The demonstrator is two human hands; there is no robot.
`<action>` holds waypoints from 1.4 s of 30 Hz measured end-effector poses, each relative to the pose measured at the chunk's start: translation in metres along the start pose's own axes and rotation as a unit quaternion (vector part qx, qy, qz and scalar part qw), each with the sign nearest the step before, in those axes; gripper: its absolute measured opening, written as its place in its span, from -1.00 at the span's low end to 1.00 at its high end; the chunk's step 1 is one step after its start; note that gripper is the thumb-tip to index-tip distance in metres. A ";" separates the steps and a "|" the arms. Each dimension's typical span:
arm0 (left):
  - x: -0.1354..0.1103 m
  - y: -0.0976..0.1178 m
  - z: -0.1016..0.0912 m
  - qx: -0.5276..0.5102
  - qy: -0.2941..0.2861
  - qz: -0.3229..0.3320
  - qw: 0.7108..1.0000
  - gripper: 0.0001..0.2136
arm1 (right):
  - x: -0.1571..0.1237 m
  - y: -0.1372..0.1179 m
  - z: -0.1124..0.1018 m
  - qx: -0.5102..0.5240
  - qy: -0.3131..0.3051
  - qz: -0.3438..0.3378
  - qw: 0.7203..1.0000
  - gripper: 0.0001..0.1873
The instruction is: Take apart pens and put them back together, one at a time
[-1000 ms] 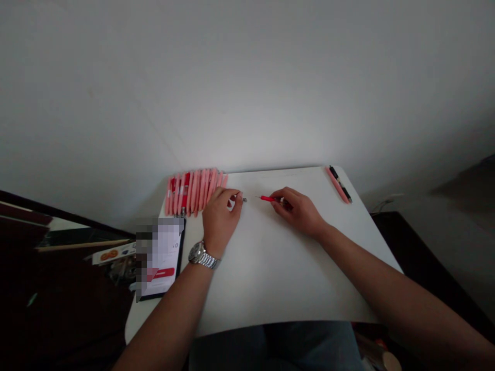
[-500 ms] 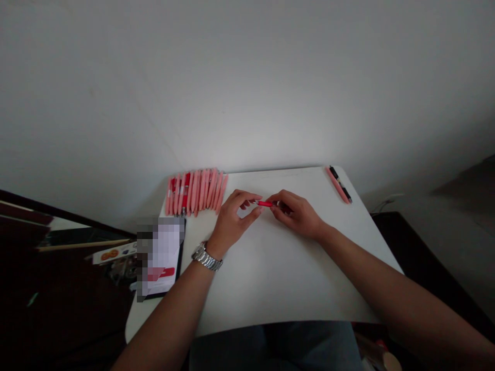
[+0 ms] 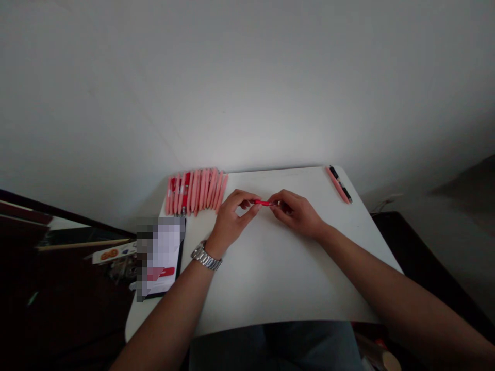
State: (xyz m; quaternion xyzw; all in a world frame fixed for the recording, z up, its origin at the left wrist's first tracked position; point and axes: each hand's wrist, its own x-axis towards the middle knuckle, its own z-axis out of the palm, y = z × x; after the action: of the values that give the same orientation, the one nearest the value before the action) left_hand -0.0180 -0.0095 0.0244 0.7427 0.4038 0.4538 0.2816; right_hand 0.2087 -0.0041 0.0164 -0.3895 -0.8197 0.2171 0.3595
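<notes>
A small red pen part (image 3: 263, 202) is held between both hands above the white table (image 3: 278, 268). My left hand (image 3: 232, 219), with a metal watch on its wrist, pinches the part's left end. My right hand (image 3: 296, 211) pinches its right end. The two hands nearly touch. A row of several pink pens (image 3: 197, 190) lies at the table's far left, just beyond my left hand.
A pink pen and a black pen (image 3: 339, 184) lie at the table's far right corner. A phone with a lit screen (image 3: 160, 257) rests on the left edge. Dark clutter fills the floor to the left. A white wall stands behind the table.
My left hand moved right from beside the pink pens and met my right hand. Both now pinch the red part, which only the right hand held before.
</notes>
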 end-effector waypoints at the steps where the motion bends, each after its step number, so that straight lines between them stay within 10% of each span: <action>1: 0.000 0.000 0.000 -0.003 0.003 -0.001 1.000 -0.87 | 0.000 0.000 0.000 -0.002 0.002 0.002 1.000 -0.83; 24: 0.003 -0.004 -0.002 -0.083 0.101 -0.060 0.990 -0.78 | 0.001 0.006 -0.001 -0.007 0.021 0.048 0.999 -0.88; 42: 0.001 -0.014 -0.008 0.100 0.126 -0.053 0.986 -0.64 | 0.002 0.006 -0.001 -0.003 0.034 0.065 0.997 -0.88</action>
State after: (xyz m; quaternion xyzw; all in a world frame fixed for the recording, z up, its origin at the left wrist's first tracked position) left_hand -0.0291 -0.0007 0.0175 0.6815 0.5184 0.4854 0.1764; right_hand 0.2116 0.0013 0.0140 -0.4500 -0.7806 0.2247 0.3711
